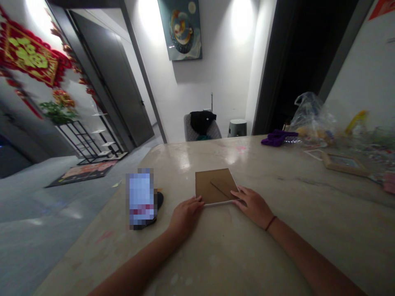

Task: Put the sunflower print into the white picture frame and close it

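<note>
A flat brown panel [206,185] with a thin white edge lies on the marble-patterned table [222,255], and a diagonal slit or flap line crosses its face. My left hand [187,216] is at the panel's near left corner, its fingers together on the edge. At the near right corner, my right hand [254,205] grips the edge, with fingers on the top face and the thumb lower by the side. A dark band circles the right wrist.
Left of the panel stands a pixelated phone-like screen [141,197] on a dark base. At the right are a wooden frame [345,163], a purple cloth [277,137] and a clear plastic bag [311,117]. A chair [202,127] stands beyond the far table edge.
</note>
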The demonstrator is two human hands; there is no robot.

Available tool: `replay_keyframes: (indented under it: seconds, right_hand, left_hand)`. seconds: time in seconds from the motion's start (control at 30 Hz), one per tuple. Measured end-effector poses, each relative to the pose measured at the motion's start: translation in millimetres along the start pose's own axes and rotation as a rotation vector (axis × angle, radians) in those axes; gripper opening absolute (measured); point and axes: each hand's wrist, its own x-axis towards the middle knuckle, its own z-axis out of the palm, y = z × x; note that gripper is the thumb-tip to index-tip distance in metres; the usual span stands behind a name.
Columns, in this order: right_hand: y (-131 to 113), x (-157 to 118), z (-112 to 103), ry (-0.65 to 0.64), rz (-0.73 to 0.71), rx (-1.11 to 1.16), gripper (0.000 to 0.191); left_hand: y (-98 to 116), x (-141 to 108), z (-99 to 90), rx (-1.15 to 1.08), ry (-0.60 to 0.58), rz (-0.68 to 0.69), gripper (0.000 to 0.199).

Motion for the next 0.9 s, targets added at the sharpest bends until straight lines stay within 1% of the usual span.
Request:
replay_keyframes:
  seconds: [0.07, 0.13, 0.2, 0.27, 0.33, 0.4, 0.47, 0.53, 0.6, 0.63, 0.67, 0.7, 0.73, 0.83, 0.9]
  right_hand:
    - [-2.1, 2.2, 1.8, 0.022, 0.027, -0.046, 0.028]
    - [-3.5, 3.8, 3.8, 0.039, 0.048, -0.077, 0.026]
    - [-4.7, 4.3, 6.1, 0.042, 0.067, -0.115, 0.027]
    - [-5.9, 3.8, 8.9, 0.03, 0.095, -0.17, 0.03]
    - [-6.4, 2.8, 11.7, 0.011, 0.107, -0.213, 0.035]
    - [-5.6, 1.9, 12.9, 0.002, 0.09, -0.224, 0.04]
    - [-3.2, 1.7, 10.7, 0.033, 0.049, -0.208, 0.046]
    - [0.1, 2.2, 4.9, 0.132, 0.034, -0.193, 0.051]
    - [3.6, 2.8, -1.8, 0.262, 0.083, -0.187, 0.056]
    - [5.3, 2.9, -4.4, 0.311, 0.127, -0.191, 0.058]
    - [6.7, 2.8, -5.8, 0.331, 0.173, -0.2, 0.06]
    - [8.0, 2.4, -6.0, 0.313, 0.211, -0.214, 0.063]
    - [9.0, 1.9, -5.1, 0.265, 0.242, -0.235, 0.066]
    - [11.3, 0.3, 1.3, 0.069, 0.316, -0.294, 0.072]
    - [12.3, 0.3, 4.5, 0.0, 0.364, -0.31, 0.074]
  left_hand:
    - [-0.4, 0.7, 0.2, 0.031, -0.06, 0.007, 0.032]
    - [-0.2, 1.1, 1.0, 0.077, -0.113, 0.012, 0.038]
    - [0.8, 1.2, 2.3, 0.121, -0.15, 0.027, 0.04]
    - [2.1, 0.9, 3.6, 0.157, -0.164, 0.043, 0.042]
    - [2.7, 0.3, 4.3, 0.192, -0.151, 0.048, 0.044]
    - [1.8, 0.0, 3.3, 0.224, -0.106, 0.052, 0.047]
    - [-0.3, 0.2, 0.3, 0.245, -0.009, 0.038, 0.046]
    - [-2.9, 0.9, -3.8, 0.247, 0.119, -0.01, 0.045]
    - [-5.2, 1.8, -6.9, 0.233, 0.223, -0.077, 0.047]
    - [-5.9, 2.3, -7.6, 0.222, 0.245, -0.103, 0.051]
    - [-6.4, 2.8, -7.5, 0.216, 0.244, -0.126, 0.055]
    - [-6.6, 3.4, -6.8, 0.214, 0.221, -0.147, 0.059]
    - [-6.6, 4.0, -5.7, 0.215, 0.176, -0.168, 0.063]
    - [-6.1, 5.6, -2.5, 0.204, 0.012, -0.257, 0.069]
    - [-5.5, 6.2, -2.3, 0.193, -0.054, -0.301, 0.071]
